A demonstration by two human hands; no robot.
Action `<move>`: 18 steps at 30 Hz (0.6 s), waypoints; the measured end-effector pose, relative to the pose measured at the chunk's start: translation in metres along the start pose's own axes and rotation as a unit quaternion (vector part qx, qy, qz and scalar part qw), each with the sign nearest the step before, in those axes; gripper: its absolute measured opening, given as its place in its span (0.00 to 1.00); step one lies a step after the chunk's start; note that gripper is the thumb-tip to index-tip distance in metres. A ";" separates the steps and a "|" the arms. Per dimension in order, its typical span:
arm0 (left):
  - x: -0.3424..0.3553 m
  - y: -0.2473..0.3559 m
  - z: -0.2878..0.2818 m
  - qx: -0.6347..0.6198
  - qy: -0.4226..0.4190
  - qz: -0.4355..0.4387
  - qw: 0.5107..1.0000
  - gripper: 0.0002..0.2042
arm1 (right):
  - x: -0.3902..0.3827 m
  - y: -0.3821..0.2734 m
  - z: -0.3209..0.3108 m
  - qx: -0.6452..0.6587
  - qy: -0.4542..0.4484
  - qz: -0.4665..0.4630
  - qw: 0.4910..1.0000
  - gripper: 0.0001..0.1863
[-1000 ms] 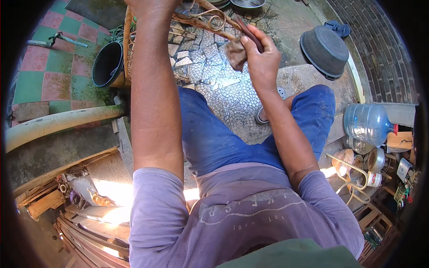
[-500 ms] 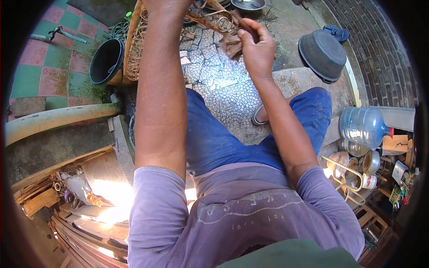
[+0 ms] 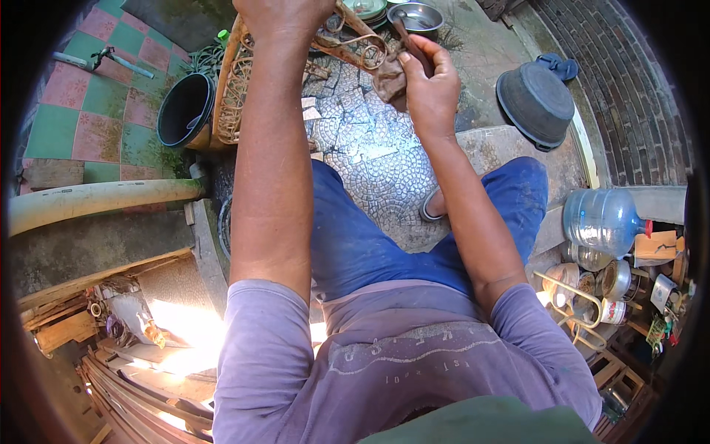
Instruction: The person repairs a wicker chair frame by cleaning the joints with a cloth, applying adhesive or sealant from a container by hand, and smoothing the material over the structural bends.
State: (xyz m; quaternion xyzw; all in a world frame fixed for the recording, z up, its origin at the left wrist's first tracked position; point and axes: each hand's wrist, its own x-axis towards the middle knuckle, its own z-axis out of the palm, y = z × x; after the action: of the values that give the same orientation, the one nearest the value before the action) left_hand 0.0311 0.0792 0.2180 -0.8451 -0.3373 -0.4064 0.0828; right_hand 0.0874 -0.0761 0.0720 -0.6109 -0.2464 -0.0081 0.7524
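A curled rattan frame (image 3: 228,111), worn orange-brown, stands in front of me at the top of the view. Over its upper part is my left hand (image 3: 285,16), back toward me; its fingers are cut off by the picture's edge or hidden. My right hand (image 3: 432,87) is closed on a crumpled brown rag (image 3: 390,80), thumb on top. A narrow dark brown strip rises from this grip; whether it belongs to the rag I cannot tell. The rag hangs beside a scrolled end of the frame, seeming to touch it.
Beyond the frame are a metal bowl (image 3: 423,16) and stacked plates (image 3: 366,7). A black bucket (image 3: 181,111) stands left, above a thick pipe (image 3: 111,196). On the right are an upturned dark basin (image 3: 536,103) and a blue water jug (image 3: 600,218). Broken-tile paving (image 3: 370,163) lies between my legs.
The view has shifted slightly, so the scene sits a little lower and further right. My right hand has tilted a little, and the dark strip above its grip shows more upright.
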 end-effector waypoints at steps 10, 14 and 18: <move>-0.008 -0.003 0.001 -0.002 0.001 0.004 1.000 0.16 | 0.009 -0.019 0.037 -0.123 -0.066 -0.214 0.967 0.15; -0.004 0.003 0.000 -0.009 -0.001 -0.002 1.000 0.17 | 0.031 0.023 0.005 -0.123 -0.049 -0.077 0.988 0.14; -0.005 0.000 0.001 -0.017 0.001 -0.002 1.000 0.18 | 0.021 0.024 -0.002 0.031 -0.049 0.024 0.998 0.15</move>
State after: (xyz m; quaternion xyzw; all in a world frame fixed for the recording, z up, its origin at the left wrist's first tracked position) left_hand 0.0297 0.0769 0.2136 -0.8450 -0.3324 -0.4134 0.0680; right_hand 0.1143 -0.0659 0.0579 -0.5924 -0.2685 0.0474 0.7581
